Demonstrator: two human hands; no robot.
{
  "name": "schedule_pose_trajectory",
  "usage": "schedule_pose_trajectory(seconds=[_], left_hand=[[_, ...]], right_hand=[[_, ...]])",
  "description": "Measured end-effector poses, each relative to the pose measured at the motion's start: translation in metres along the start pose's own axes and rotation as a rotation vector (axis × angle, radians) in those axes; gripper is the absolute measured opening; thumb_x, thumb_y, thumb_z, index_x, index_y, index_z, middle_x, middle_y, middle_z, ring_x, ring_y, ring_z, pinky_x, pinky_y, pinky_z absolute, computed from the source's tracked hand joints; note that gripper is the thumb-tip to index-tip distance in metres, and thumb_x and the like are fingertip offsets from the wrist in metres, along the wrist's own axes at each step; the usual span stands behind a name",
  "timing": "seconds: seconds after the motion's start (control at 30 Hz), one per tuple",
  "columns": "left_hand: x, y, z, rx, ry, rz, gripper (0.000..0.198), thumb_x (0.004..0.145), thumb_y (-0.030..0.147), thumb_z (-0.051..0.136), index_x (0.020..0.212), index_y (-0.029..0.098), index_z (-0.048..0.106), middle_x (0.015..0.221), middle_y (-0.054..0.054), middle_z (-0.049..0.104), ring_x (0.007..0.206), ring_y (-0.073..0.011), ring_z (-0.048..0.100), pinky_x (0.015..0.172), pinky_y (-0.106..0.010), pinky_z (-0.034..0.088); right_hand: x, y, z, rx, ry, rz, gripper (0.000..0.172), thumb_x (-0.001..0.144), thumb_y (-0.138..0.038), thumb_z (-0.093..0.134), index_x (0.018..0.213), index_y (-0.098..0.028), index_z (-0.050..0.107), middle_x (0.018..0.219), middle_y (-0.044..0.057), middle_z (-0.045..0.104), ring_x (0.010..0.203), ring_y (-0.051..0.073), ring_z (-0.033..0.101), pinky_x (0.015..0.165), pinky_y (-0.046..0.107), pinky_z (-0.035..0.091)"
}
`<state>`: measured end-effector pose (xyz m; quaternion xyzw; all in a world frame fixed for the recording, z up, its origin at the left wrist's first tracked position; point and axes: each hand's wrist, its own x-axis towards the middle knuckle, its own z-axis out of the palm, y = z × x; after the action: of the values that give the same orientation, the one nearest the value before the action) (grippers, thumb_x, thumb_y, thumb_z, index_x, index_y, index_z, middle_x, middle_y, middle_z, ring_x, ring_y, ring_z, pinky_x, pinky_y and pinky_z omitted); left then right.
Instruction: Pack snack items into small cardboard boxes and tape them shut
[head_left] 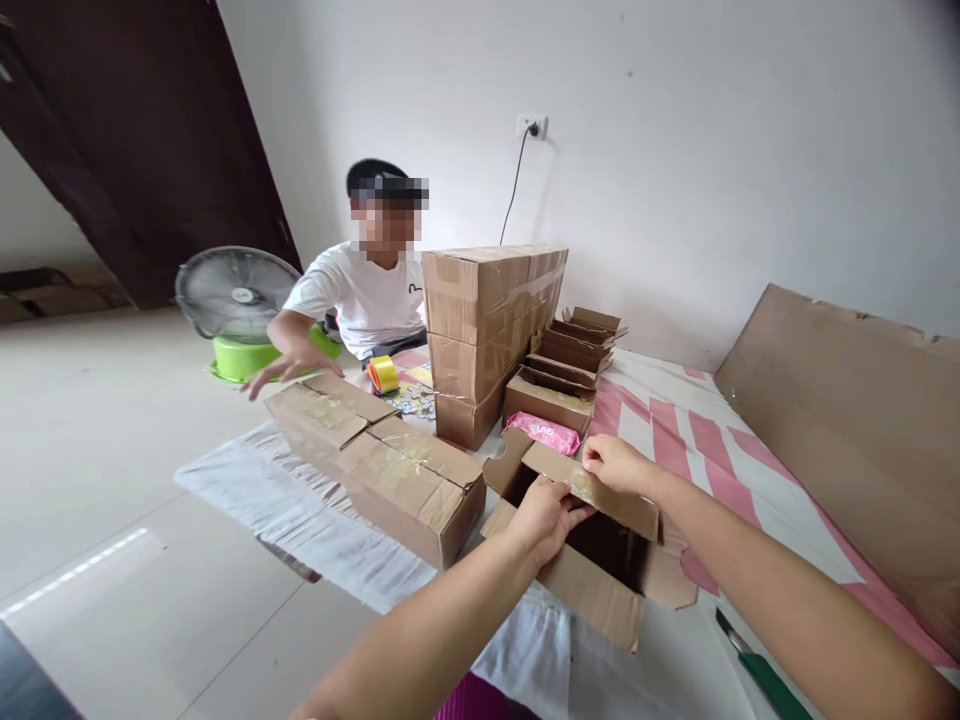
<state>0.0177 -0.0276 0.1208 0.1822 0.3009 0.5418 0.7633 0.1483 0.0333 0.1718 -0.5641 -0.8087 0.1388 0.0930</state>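
An open cardboard box (pixel 589 600) stands before me, its flaps spread outward and its inside dark. My right hand (pixel 619 465) pinches the far flap (pixel 611 495) near a strip of clear tape. My left hand (pixel 551 518) is closed on the same flap, a little to the left, with its fingers at the flap's edge over the opening. Just behind this box lies a pink packet (pixel 544 432). A green-handled utility knife (pixel 765 670) rests on the cloth below my right forearm.
A person (pixel 367 300) sits across the table, one hand over taped boxes (pixel 405 470) on the left. Stacked boxes (pixel 457 300) rise mid-table, beside a row of open boxes (pixel 551 395). There are a tape dispenser (pixel 384 374), a fan (pixel 240 295) and a large cardboard sheet (pixel 847 430).
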Motion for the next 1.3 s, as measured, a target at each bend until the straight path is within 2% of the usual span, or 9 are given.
schedule_pose_trajectory(seconds=[0.23,0.4,0.57,0.63,0.7,0.77,0.83,1.03,1.3], left_hand=[[-0.002,0.001,0.0,-0.009,0.012,-0.013,0.026,0.071,-0.001,0.047,0.091,0.013,0.056,0.079,-0.008,0.068,0.072,-0.0183,0.068,0.079,-0.043,0.056],[-0.004,-0.001,0.0,0.011,0.015,-0.104,0.023,0.07,-0.002,0.044,0.084,0.009,0.058,0.07,-0.009,0.065,0.063,-0.0167,0.066,0.07,-0.037,0.057],[0.002,-0.005,0.006,-0.049,0.022,-0.009,0.015,0.067,-0.002,0.049,0.069,0.012,0.054,0.057,-0.002,0.058,0.055,-0.0136,0.061,0.064,-0.029,0.055],[0.002,-0.005,0.009,-0.054,0.018,-0.005,0.015,0.068,-0.001,0.05,0.071,0.012,0.055,0.06,-0.003,0.06,0.057,-0.014,0.062,0.066,-0.029,0.055],[-0.001,-0.004,0.01,-0.049,0.011,-0.035,0.02,0.071,-0.001,0.049,0.083,0.013,0.057,0.07,-0.005,0.065,0.063,-0.0152,0.065,0.07,-0.033,0.056],[-0.005,-0.002,0.011,-0.037,0.021,-0.052,0.027,0.073,-0.001,0.047,0.094,0.014,0.056,0.078,-0.006,0.067,0.066,-0.0157,0.067,0.075,-0.037,0.056],[-0.006,-0.001,0.011,-0.023,0.033,-0.052,0.027,0.076,-0.001,0.045,0.096,0.014,0.055,0.079,-0.007,0.068,0.067,-0.0157,0.067,0.077,-0.039,0.056],[-0.001,0.004,0.011,-0.04,0.008,-0.142,0.014,0.088,0.017,0.043,0.086,0.012,0.056,0.073,-0.008,0.065,0.064,-0.0183,0.066,0.075,-0.042,0.057],[0.002,0.002,0.011,-0.008,0.055,-0.266,0.028,0.096,0.028,0.034,0.097,0.01,0.055,0.083,-0.011,0.066,0.073,-0.0214,0.067,0.075,-0.046,0.056]], right_hand=[[-0.025,-0.004,0.01,-0.159,0.159,-0.146,0.012,0.087,-0.014,0.042,0.082,-0.018,0.053,0.091,0.009,0.055,0.084,0.021,0.052,0.074,0.032,0.038],[-0.044,0.005,0.02,-0.162,0.297,-0.376,0.013,0.088,-0.014,0.039,0.082,-0.019,0.05,0.087,0.007,0.053,0.082,0.02,0.048,0.075,0.033,0.04],[-0.056,-0.012,0.032,-0.165,0.373,-0.604,0.014,0.085,-0.012,0.04,0.078,-0.02,0.05,0.082,0.007,0.053,0.077,0.021,0.047,0.071,0.036,0.042],[-0.054,-0.009,0.025,-0.054,0.413,-0.522,0.015,0.087,-0.013,0.04,0.08,-0.02,0.051,0.083,0.007,0.054,0.078,0.02,0.05,0.073,0.035,0.043],[-0.047,0.004,0.014,0.057,0.43,-0.299,0.014,0.088,-0.016,0.042,0.091,-0.02,0.055,0.09,0.007,0.057,0.084,0.02,0.054,0.076,0.034,0.045],[-0.039,0.021,0.002,0.098,0.363,-0.1,0.021,0.085,-0.018,0.048,0.104,-0.019,0.057,0.094,0.006,0.061,0.085,0.018,0.058,0.077,0.033,0.047],[-0.033,0.032,-0.003,0.094,0.267,-0.022,0.026,0.081,-0.02,0.055,0.106,-0.019,0.06,0.089,0.004,0.064,0.077,0.016,0.061,0.073,0.031,0.048],[-0.036,0.015,0.011,0.023,0.288,-0.069,0.013,0.083,-0.019,0.052,0.076,-0.021,0.063,0.082,0.002,0.064,0.075,0.015,0.059,0.069,0.028,0.044],[-0.049,0.014,0.024,-0.167,0.385,-0.252,0.016,0.088,-0.012,0.041,0.079,-0.019,0.052,0.085,0.008,0.056,0.083,0.022,0.05,0.075,0.035,0.041]])
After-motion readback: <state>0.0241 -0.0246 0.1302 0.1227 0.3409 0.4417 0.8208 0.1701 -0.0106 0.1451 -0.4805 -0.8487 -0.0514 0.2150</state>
